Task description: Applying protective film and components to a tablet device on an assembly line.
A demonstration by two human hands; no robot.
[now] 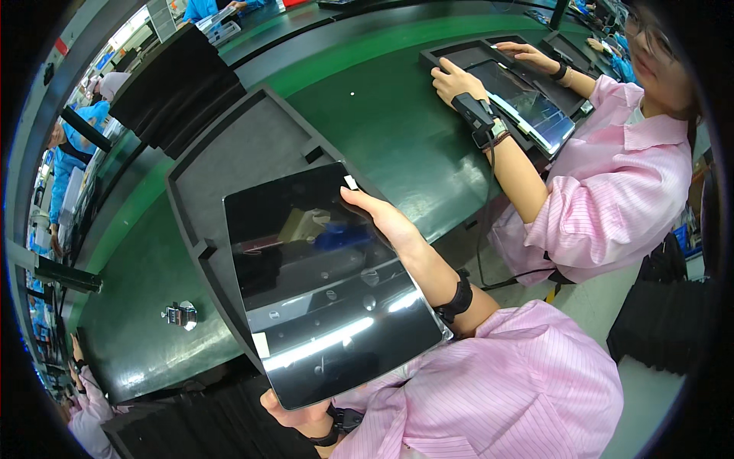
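A large, dark, glossy flat panel [329, 306], like a tablet or display screen, is tilted in front of me. It has a small white tab at two of its edges and shows reflections of lights. My right hand [390, 222] grips its upper right edge, thumb near one white tab. Under the lower left corner, my left hand [298, 413] is curled around the edge; its fingers are partly hidden behind the panel. Behind the panel lies a black tray [245, 145] with raised rims and notches, partly covered by it.
A stack of black trays [176, 88] stands at the far left. On the green table [138, 275] sits a small metallic object [181, 314]. At the right, a co-worker in a pink striped smock [612, 191] has both hands at another tray holding a glossy panel [524, 99].
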